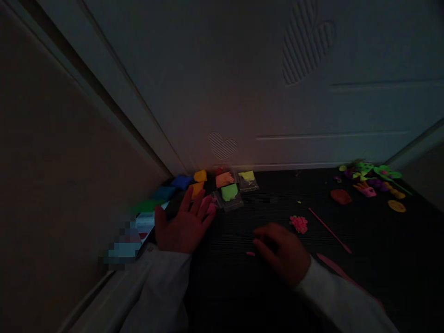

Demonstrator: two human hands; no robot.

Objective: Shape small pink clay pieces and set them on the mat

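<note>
My left hand (183,226) is palm up with its fingers spread, beside a pink clay packet (208,205) that it partly covers. Nothing visible lies in the palm. To the right, my right hand (282,252) is curled over the dark table, thumb and fingertips drawn near each other; whether they pinch something small is too dark to see. Just below those fingertips lies a small pink clay strip (250,253). A pink, petalled clay flower (299,224) rests beyond the right hand. A thin pink stick (329,230) and a pink modelling tool (335,265) lie further right.
Clay packets in orange (225,179), light green (229,192), yellow (247,176) and blue (181,181) sit along the back left. A reddish-brown lump (341,196), a yellow disc (397,206) and colourful clay figures (386,172) occupy the back right. A white panel (243,106) stands behind.
</note>
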